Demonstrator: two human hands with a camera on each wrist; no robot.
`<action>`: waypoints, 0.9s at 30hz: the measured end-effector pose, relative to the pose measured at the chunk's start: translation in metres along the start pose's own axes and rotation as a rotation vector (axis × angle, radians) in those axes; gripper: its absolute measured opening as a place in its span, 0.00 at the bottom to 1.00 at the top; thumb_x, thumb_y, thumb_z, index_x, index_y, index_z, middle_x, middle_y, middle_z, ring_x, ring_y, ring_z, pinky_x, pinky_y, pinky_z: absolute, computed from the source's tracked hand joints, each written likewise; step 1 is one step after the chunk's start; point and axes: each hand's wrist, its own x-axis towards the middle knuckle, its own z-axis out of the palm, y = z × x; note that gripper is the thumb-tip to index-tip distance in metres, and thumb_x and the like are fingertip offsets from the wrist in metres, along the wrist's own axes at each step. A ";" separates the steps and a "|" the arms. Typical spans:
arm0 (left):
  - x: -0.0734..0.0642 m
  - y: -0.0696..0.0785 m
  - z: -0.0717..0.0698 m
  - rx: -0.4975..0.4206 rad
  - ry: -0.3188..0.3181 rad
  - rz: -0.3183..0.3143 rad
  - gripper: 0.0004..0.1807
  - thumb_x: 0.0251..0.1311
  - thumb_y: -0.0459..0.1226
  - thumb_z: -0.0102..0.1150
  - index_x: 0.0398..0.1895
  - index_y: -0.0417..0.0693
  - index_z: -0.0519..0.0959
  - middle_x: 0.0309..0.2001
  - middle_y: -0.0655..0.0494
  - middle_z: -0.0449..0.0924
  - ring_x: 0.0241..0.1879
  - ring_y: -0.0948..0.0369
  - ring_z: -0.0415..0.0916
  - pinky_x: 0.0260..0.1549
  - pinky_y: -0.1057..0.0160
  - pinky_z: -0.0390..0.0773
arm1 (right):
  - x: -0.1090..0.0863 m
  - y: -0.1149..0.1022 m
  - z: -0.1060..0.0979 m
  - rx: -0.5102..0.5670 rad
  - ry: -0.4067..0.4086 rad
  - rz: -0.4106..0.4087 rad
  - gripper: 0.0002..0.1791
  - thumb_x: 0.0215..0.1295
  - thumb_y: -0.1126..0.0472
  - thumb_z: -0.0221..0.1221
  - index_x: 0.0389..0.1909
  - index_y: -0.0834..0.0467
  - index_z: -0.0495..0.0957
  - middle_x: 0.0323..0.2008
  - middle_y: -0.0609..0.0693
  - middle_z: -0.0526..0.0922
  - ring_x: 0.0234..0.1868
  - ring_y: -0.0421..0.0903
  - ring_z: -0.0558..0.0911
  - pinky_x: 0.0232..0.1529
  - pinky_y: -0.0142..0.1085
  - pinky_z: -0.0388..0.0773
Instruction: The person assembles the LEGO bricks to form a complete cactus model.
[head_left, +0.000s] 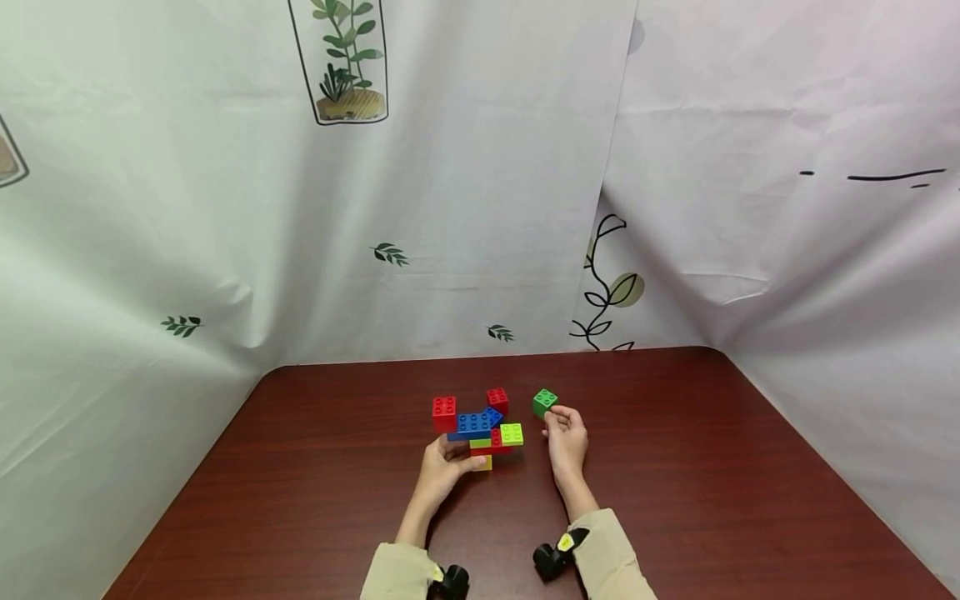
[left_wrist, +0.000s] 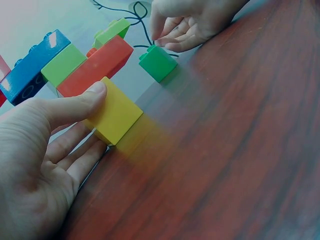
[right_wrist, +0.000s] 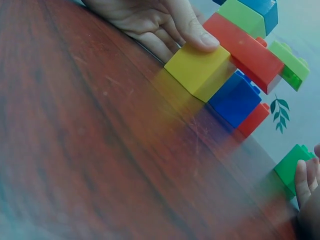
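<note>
My left hand [head_left: 441,471] grips the yellow brick [left_wrist: 117,112] at the bottom of a built stack, thumb across its near side. On it lies a long red brick [right_wrist: 245,50], bearing a light green brick [left_wrist: 64,65] and a lime brick [head_left: 512,434]. A wide blue brick [head_left: 474,425] tops the light green one, and a red brick [head_left: 444,412] is at its left end. My right hand [head_left: 566,437], fingers curled, pinches a green brick [head_left: 545,402] at its near right corner. The brick's underside is close to the table in the left wrist view.
Behind the stack stand another blue brick [right_wrist: 236,100] and a red brick [head_left: 497,400]. The brown wooden table [head_left: 315,500] ends at a pale patterned cloth [head_left: 465,208]. Black wrist cameras are strapped on both sleeves; a dark cord [left_wrist: 141,20] shows in the left wrist view.
</note>
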 end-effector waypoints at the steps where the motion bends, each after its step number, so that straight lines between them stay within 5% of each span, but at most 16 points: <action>1: 0.000 0.000 0.000 -0.003 0.001 -0.005 0.25 0.51 0.32 0.72 0.52 0.34 0.75 0.51 0.37 0.82 0.51 0.50 0.80 0.46 0.63 0.83 | 0.000 0.000 0.000 -0.020 0.008 -0.011 0.11 0.63 0.68 0.59 0.45 0.69 0.76 0.30 0.53 0.80 0.26 0.38 0.78 0.26 0.24 0.76; 9: 0.000 0.001 0.001 -0.010 0.006 -0.005 0.25 0.51 0.32 0.71 0.53 0.34 0.75 0.51 0.38 0.81 0.52 0.50 0.80 0.46 0.64 0.83 | 0.006 0.005 -0.002 -0.187 0.011 -0.090 0.17 0.58 0.68 0.64 0.49 0.64 0.74 0.32 0.54 0.77 0.28 0.33 0.71 0.30 0.23 0.69; 18: 0.001 -0.002 0.000 -0.005 0.006 -0.022 0.26 0.51 0.33 0.72 0.53 0.34 0.75 0.51 0.37 0.81 0.53 0.48 0.80 0.45 0.64 0.84 | 0.014 0.009 -0.002 -0.316 -0.037 -0.139 0.27 0.60 0.62 0.66 0.60 0.63 0.72 0.30 0.54 0.73 0.29 0.42 0.71 0.34 0.33 0.68; 27: 0.001 -0.002 0.000 -0.004 0.003 -0.019 0.25 0.51 0.33 0.72 0.52 0.34 0.75 0.51 0.37 0.81 0.52 0.49 0.80 0.44 0.64 0.84 | 0.014 0.009 0.002 -0.342 0.040 -0.165 0.20 0.58 0.61 0.67 0.51 0.63 0.79 0.25 0.51 0.72 0.24 0.38 0.71 0.29 0.31 0.68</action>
